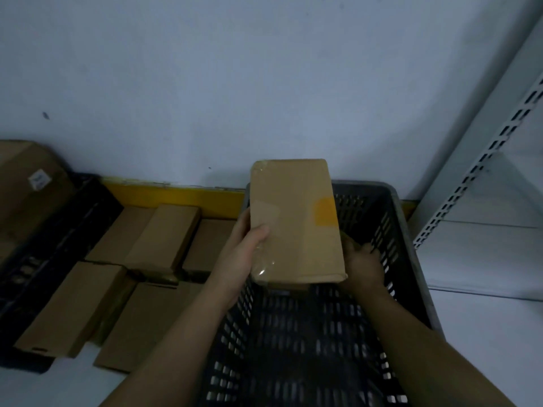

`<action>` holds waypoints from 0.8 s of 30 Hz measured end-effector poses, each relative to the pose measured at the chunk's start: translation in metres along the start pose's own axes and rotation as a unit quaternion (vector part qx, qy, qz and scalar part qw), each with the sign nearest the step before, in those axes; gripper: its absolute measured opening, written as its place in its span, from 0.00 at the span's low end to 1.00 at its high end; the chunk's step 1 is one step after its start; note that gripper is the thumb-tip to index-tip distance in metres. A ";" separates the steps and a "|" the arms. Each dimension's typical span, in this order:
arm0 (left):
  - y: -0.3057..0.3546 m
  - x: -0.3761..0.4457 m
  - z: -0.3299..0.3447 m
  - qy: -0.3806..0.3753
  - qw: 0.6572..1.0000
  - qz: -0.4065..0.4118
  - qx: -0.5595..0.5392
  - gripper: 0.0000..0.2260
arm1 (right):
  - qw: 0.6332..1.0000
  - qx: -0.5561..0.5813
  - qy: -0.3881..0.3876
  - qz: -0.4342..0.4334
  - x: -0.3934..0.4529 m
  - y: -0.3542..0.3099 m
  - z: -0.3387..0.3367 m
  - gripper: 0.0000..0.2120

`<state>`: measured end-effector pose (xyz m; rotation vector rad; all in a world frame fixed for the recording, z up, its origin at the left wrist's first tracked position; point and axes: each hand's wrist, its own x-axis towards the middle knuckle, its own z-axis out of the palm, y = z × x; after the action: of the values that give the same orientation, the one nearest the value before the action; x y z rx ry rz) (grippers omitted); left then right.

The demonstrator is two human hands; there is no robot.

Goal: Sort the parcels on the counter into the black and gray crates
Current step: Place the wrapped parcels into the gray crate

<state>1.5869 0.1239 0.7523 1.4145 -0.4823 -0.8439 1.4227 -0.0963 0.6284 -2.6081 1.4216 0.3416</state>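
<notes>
held parcel (295,221): above gray crate (411,259), between my hands
loose parcels (164,239): 9 o'clock of crate
black crate (58,230): 9 o'clock of those

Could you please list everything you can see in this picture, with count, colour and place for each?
Gray perforated plastic crate: one, dark gray, right of centre on the counter, nothing visible inside.
Held brown cardboard parcel: one, brown with a yellow patch, above the gray crate.
Loose brown cardboard parcels: about six, brown, on the counter left of the gray crate.
Black plastic crate: one, black, far left.
Large cardboard box: one, brown, white label, in the black crate.
White metal shelving: one unit, white, right.
Wall: pale blue-gray, yellow strip at its base.
Left hand: grips the parcel's left edge.
Right hand: holds the parcel's right lower corner.
</notes>
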 end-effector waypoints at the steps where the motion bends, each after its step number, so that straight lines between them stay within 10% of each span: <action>1: 0.005 -0.002 -0.001 0.006 1.000 0.008 -0.003 0.27 | 1.000 0.019 0.021 0.005 -0.004 -0.001 -0.007 0.48; 15: 0.056 -0.040 -0.085 0.091 0.990 0.066 -0.084 0.22 | 0.931 0.216 0.294 -0.022 -0.092 -0.031 -0.108 0.48; 24: 0.055 -0.085 -0.229 0.094 0.993 0.038 -0.063 0.16 | 0.911 0.275 0.302 -0.050 -0.172 -0.177 -0.130 0.47</action>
<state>1.7157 0.3355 0.7918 1.3353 -0.3311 -0.6612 1.4978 0.1065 0.8039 -2.3568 1.2569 -0.8328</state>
